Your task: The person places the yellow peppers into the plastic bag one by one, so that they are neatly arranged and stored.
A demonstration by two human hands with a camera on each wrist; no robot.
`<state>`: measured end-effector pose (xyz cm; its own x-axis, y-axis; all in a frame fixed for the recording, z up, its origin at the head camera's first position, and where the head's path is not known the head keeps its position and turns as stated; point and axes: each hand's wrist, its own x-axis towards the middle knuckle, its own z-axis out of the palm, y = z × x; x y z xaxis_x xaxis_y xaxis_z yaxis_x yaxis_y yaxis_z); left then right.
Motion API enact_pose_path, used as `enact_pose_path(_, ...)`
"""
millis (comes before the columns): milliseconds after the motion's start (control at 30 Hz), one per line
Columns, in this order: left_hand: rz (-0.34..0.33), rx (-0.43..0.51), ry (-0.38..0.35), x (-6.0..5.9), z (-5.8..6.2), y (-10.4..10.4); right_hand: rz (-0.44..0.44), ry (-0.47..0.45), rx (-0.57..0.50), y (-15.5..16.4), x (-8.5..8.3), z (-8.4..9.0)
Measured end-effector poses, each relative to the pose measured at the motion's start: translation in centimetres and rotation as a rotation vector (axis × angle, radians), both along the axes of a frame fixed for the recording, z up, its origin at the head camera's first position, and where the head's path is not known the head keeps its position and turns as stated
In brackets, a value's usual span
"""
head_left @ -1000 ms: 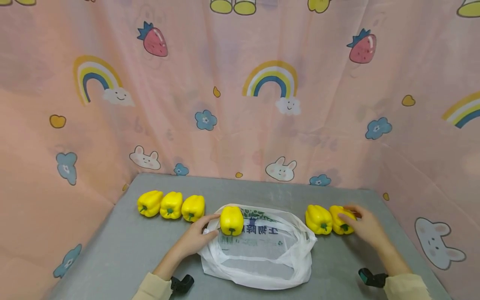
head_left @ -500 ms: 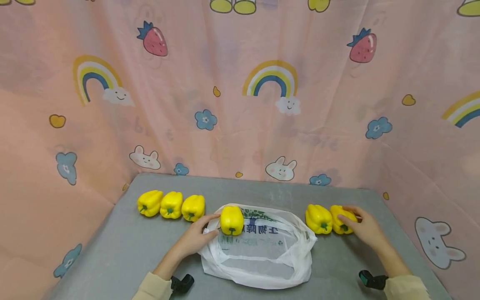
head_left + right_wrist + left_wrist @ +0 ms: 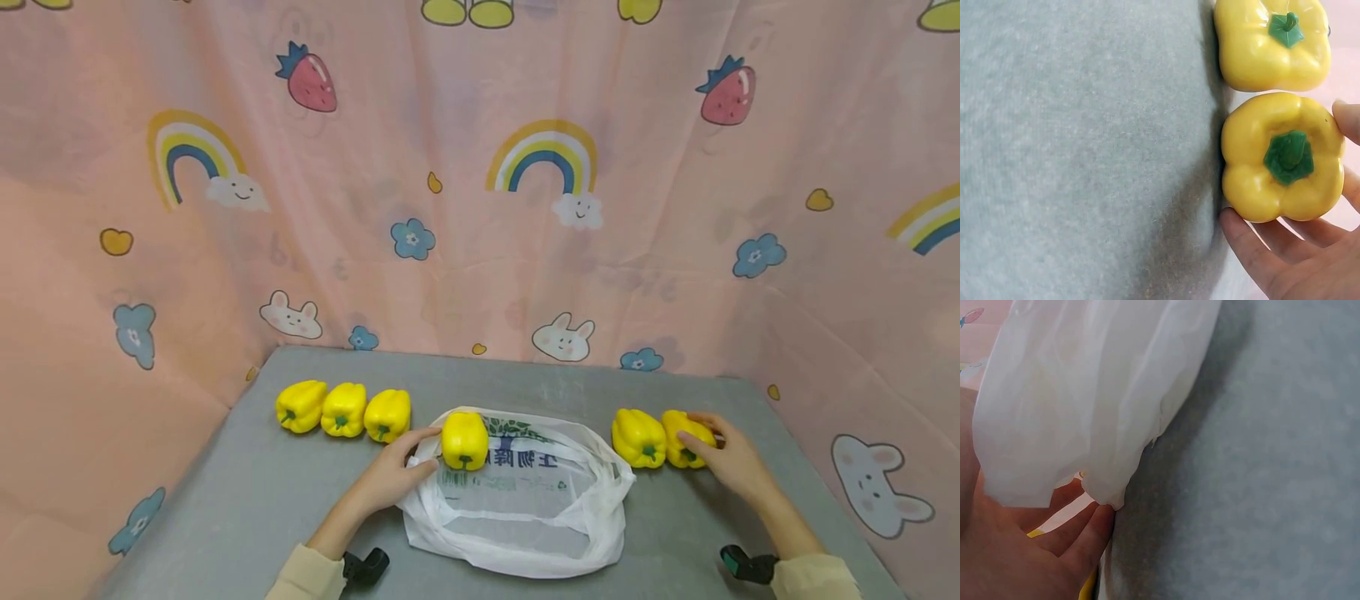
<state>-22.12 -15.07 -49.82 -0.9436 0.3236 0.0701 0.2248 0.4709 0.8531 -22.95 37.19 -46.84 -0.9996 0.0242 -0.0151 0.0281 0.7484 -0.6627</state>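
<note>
A pink cartoon-print curtain (image 3: 480, 208) with rainbows, strawberries and rabbits is hanging behind and beside a grey felt-covered table (image 3: 225, 517). In the middle of the table a crumpled white plastic carrier bag (image 3: 517, 508) with dark printed lettering is lying flat, its mouth open toward the person.

The left hand (image 3: 390, 475) is pinching the bag's near left rim, fingers curled round the film; the left wrist view is showing the white plastic bunched over the fingers (image 3: 1066, 537). The right hand (image 3: 723, 462) is cupping the rightmost yellow bell pepper (image 3: 684, 437), thumb on one side and fingers curling under the other, as the right wrist view is showing around that pepper (image 3: 1282, 156).

Its neighbour, a second yellow bell pepper (image 3: 637, 437), is lying just beside it, touching or nearly so. Another yellow pepper (image 3: 464, 440) is sitting on the bag's far rim, and a row of three yellow peppers (image 3: 343, 408) is lying left of the bag.

Over the last second almost nothing is changing: the right hand is settling slightly closer around its pepper, which is not lifting yet, so the grasp appears to be only just closing.
</note>
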Motion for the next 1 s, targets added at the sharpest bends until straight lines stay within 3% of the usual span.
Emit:
enact_pose_path(500,0.011,0.007,-0.007,0.0,0.0,0.1,-0.027,0.012,-0.014,0.1,0.5,0.4)
enact_pose_path(1000,0.016,0.001,-0.012,0.1,0.3,0.3,-0.048,0.032,-0.017,-0.4,0.9,2.7)
